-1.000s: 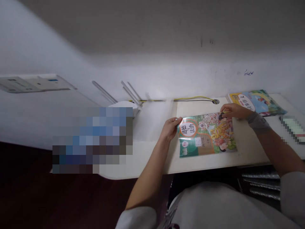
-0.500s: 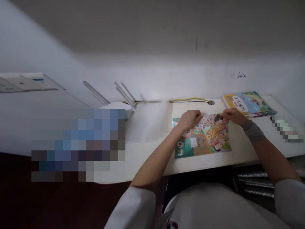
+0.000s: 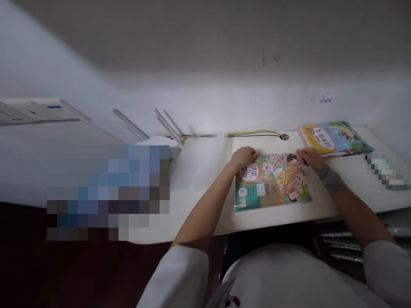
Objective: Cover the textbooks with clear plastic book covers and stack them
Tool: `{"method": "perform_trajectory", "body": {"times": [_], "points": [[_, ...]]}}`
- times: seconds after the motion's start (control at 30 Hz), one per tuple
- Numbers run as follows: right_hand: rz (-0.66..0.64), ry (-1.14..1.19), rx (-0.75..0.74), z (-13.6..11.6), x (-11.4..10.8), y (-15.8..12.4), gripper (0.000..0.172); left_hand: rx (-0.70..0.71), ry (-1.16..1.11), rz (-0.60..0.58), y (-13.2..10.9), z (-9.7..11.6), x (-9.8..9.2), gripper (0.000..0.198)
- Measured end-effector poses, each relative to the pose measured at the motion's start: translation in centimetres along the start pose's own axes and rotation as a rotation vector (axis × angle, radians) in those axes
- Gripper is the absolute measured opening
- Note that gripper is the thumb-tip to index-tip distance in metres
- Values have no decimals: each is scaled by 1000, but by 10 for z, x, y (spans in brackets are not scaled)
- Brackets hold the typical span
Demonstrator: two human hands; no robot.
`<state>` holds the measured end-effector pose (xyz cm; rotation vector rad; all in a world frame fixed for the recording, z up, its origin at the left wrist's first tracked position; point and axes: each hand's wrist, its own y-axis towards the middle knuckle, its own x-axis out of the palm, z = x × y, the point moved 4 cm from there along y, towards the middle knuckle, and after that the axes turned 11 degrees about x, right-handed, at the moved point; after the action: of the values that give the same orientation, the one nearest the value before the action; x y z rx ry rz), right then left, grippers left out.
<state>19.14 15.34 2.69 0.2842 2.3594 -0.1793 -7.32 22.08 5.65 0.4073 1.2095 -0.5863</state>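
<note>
A green illustrated school textbook (image 3: 272, 182) lies flat on the cream desk (image 3: 346, 192), its cover title in Chinese. My left hand (image 3: 244, 158) rests at the book's upper left corner, fingers curled over the top edge. My right hand (image 3: 310, 157) grips near the upper right corner, with a grey wrist band (image 3: 330, 179) just behind it. Beyond that hand, a stack of colourful children's books (image 3: 334, 137) lies near the wall.
A white router (image 3: 159, 143) with several antennas stands at the desk's back edge, beside a yellow and black cable (image 3: 253, 134) running to a grommet hole (image 3: 284, 137). Pixelated objects lie at the left (image 3: 107, 192) and far right (image 3: 388, 171).
The book has turned from a slight tilt to lie squarer on the desk. My left hand has moved from its left edge to the upper left corner, and my right hand has shifted slightly left.
</note>
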Motion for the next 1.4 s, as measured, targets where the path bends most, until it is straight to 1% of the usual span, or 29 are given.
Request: {"method": "perform_trajectory", "body": {"times": [0.1,0.2,0.3,0.37,0.4,0.43,0.47,0.53,0.57,0.6,0.63,0.7,0.73,0.8,0.9,1.0,1.1,1.23,1.4], "points": [[20,-120,22,5,9,8,45,-122,77,-39,-8,-23,10,43],[46,-271,52,8,15,12,41,-219,140,-66,-15,-35,19,51],[64,-412,94,9,17,11,37,-259,205,-31,-20,-33,22,54],[97,-478,126,7,17,6,35,-240,254,29,-23,-23,21,50],[137,-518,122,2,17,2,34,-220,274,59,-24,-16,21,45],[179,-569,85,-4,18,-2,32,-195,290,84,-26,-7,23,40],[210,-626,8,-13,22,-7,30,-154,302,104,-27,3,27,37],[214,-731,-233,-34,38,-20,32,-33,309,123,-28,27,39,39],[179,-762,-362,-43,49,-27,33,37,305,122,-28,39,47,42],[134,-774,-460,-49,60,-34,36,91,292,111,-28,48,55,45],[90,-779,-523,-53,70,-39,38,128,276,95,-29,55,63,47],[31,-777,-557,-52,84,-44,42,149,248,72,-31,59,75,50],[15,-772,-549,-47,87,-44,44,150,242,74,-33,57,78,51],[12,-759,-523,-33,85,-39,48,150,243,105,-38,47,79,53],[38,-754,-492,-7,70,-30,54,106,238,141,-48,25,73,55],[79,-758,-449,12,56,-26,56,47,237,194,-56,7,65,49],[112,-761,-435,17,54,-27,56,-9,258,251,-56,-1,58,42],[129,-756,-423,15,58,-29,55,-97,274,234,-42,-4,51,44],[146,-734,-418,15,58,-29,54,-198,-19,205,-20,-15,43,48]]}}
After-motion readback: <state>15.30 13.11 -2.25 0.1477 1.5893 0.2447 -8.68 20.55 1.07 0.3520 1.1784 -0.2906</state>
